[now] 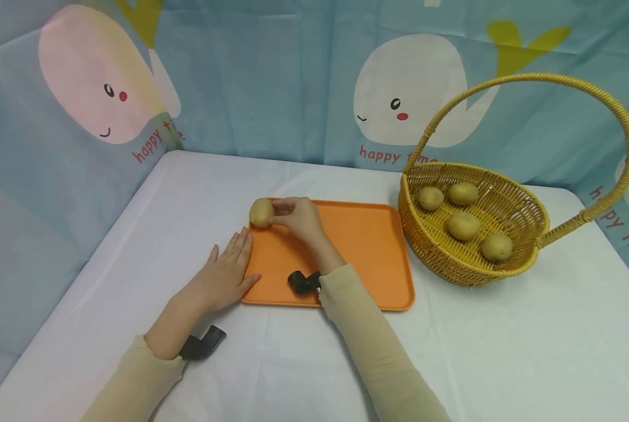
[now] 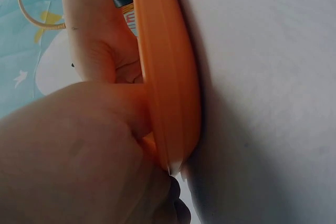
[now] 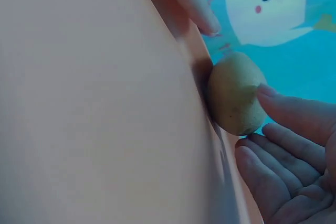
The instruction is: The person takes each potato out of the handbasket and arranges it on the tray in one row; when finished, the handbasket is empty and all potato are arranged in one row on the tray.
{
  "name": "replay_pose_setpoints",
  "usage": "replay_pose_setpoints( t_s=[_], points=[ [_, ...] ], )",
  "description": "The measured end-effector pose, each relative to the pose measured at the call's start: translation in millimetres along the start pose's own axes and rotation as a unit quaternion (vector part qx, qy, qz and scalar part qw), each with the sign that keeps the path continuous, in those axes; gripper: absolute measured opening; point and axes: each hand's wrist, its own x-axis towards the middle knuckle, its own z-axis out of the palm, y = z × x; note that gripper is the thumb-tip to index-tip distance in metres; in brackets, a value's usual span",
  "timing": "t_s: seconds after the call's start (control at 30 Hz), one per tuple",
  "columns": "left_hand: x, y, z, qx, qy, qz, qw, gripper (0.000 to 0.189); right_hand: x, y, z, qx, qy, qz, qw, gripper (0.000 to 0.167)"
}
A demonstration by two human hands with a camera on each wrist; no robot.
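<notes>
A potato (image 1: 262,213) sits at the far left corner of an orange tray (image 1: 359,252). The thumb and fingers of my right hand (image 1: 300,220) pinch its right side; the right wrist view shows the thumb tip against the potato (image 3: 236,95) and the fingertips by its lower end. My left hand (image 1: 222,278) rests at the tray's left edge, its fingers straight along the rim and its thumb over the near left corner. In the left wrist view the thumb crosses the tray's rim (image 2: 170,77), and the other fingers are partly hidden.
A wicker basket (image 1: 436,255) with a tall arched handle stands to the right of the tray and holds several potatoes (image 1: 463,226). A white cloth (image 1: 483,351) covers the table. Behind hangs a blue curtain (image 1: 262,88) printed with whales.
</notes>
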Motion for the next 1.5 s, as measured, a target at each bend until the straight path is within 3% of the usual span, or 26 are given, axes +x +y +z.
replay_pose_setpoints(
  t_s=[0.2,0.37,0.5,0.67,1.0,1.3,1.5],
  points=[
    [2.5,2.4,-1.4,0.0,0.002,0.009,1.0,0.076,-1.1,2.2,-4.7,0.06,0.013,0.01,0.998,0.039],
    [0.8,2.0,-1.1,-0.009,0.0,0.009,0.9999,0.076,-5.1,4.5,-10.6,0.132,0.015,0.02,0.9909,0.036],
    [-2.2,-1.9,0.8,-0.008,-0.001,0.002,1.0,0.076,-11.8,-0.7,-22.5,0.148,0.01,0.01,0.9889,0.036],
    [-3.1,-5.8,1.3,-0.011,0.005,0.006,0.9999,0.076,-26.8,-12.1,-53.1,0.166,0.011,-0.013,0.9861,0.035],
    [-1.9,-8.3,2.2,-0.017,0.005,0.008,0.9998,0.077,-75.3,-21.1,-140.6,0.206,-0.003,-0.033,0.9781,0.038],
    [2.7,-8.7,6.8,-0.016,0.003,0.012,0.9998,0.077,-116.7,-0.7,-218.3,0.147,0.011,-0.025,0.9888,0.038],
    [5.6,-5.7,6.8,-0.024,0.0,0.015,0.9996,0.077,-143.1,8.5,-267.3,0.018,-0.005,0.03,0.9994,0.04]
  ],
)
